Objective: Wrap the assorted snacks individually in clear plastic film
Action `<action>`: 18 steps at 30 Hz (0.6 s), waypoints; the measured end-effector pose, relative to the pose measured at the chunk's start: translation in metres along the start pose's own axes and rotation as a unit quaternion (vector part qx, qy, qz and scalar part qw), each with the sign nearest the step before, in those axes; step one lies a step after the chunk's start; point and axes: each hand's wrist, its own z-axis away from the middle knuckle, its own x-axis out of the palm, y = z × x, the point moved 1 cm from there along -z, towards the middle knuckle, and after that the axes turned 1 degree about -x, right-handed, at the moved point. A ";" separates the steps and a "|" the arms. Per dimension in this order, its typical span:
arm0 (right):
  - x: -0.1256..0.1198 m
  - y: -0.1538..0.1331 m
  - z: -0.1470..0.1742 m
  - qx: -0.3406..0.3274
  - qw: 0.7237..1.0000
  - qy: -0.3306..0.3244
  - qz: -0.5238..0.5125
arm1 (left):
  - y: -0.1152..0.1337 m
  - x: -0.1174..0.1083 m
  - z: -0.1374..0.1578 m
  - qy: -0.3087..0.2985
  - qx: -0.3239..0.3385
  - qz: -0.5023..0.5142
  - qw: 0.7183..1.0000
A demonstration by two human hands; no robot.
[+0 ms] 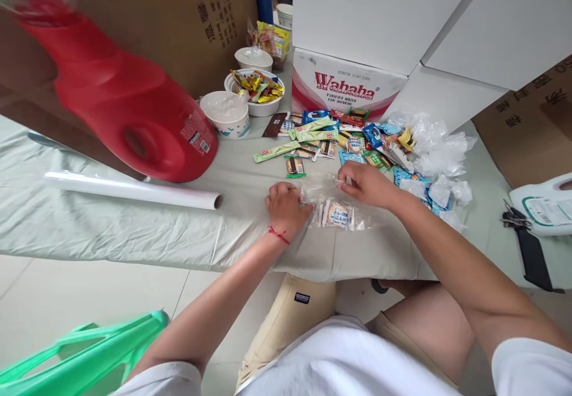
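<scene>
On the covered table in front of me lies a sheet of clear plastic film or a clear bag (319, 189), wrinkled and see-through. A small wrapped biscuit pack (338, 214) with blue print rests on or inside it. My left hand (286, 205), a red string at its wrist, presses near the plastic's left side with curled fingers; whatever lies under them is hidden. With closed fingertips my right hand (364, 183) pinches the plastic's upper right edge. Just beyond sits a pile of wrapped snacks, among them green stick packets (277, 152) and a biscuit with a green-edged wrapper (295, 167).
Left stand a roll of plastic film (134, 190) and a large red jug (134, 104). White tubs (226, 116) and a bowl of sweets (254, 107) are behind. Crumpled clear bags (442, 146) lie right, near keys (513, 217) and a white bottle (545, 205). Boxes (344, 86) wall the back.
</scene>
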 end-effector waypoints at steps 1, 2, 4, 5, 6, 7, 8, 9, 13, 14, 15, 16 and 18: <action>0.001 -0.010 0.012 -0.019 1.000 0.006 0.007 | -0.001 0.001 0.000 0.000 0.008 0.005 1.000; 0.005 -0.019 0.024 -0.035 0.999 0.006 0.016 | -0.001 0.001 0.000 0.000 0.017 0.010 1.000; 0.018 -0.035 0.046 -0.060 0.997 -0.015 0.038 | -0.003 0.000 -0.002 -0.004 0.033 0.020 0.999; 0.027 -0.041 0.056 -0.067 0.996 -0.034 0.050 | -0.004 -0.001 -0.003 -0.007 0.038 0.026 0.999; 0.036 -0.045 0.064 -0.071 0.994 -0.057 0.062 | -0.005 -0.003 -0.005 -0.010 0.038 0.036 0.999; 0.046 -0.049 0.071 -0.072 0.992 -0.080 0.072 | -0.007 -0.006 -0.006 -0.013 0.032 0.051 0.998; 0.054 -0.051 0.077 -0.069 0.989 -0.100 0.079 | -0.010 -0.010 -0.008 -0.013 0.020 0.072 0.997; 0.062 -0.052 0.082 -0.064 0.988 -0.114 0.084 | -0.012 -0.014 -0.009 -0.016 0.006 0.100 0.995; 0.074 -0.054 0.089 -0.045 0.988 -0.122 0.082 | -0.016 -0.032 -0.009 -0.103 -0.061 0.292 0.949; 0.075 -0.054 0.089 -0.040 0.989 -0.118 0.078 | -0.014 -0.035 -0.007 -0.134 -0.080 0.349 0.924; 0.075 -0.055 0.089 -0.036 0.990 -0.113 0.073 | -0.009 -0.036 -0.005 -0.159 -0.094 0.400 0.898; 0.075 -0.055 0.088 -0.031 0.991 -0.109 0.069 | -0.002 -0.036 -0.001 -0.175 -0.101 0.440 0.875; 0.075 -0.055 0.086 -0.026 0.993 -0.103 0.059 | 0.016 -0.031 0.007 -0.192 -0.078 0.468 0.859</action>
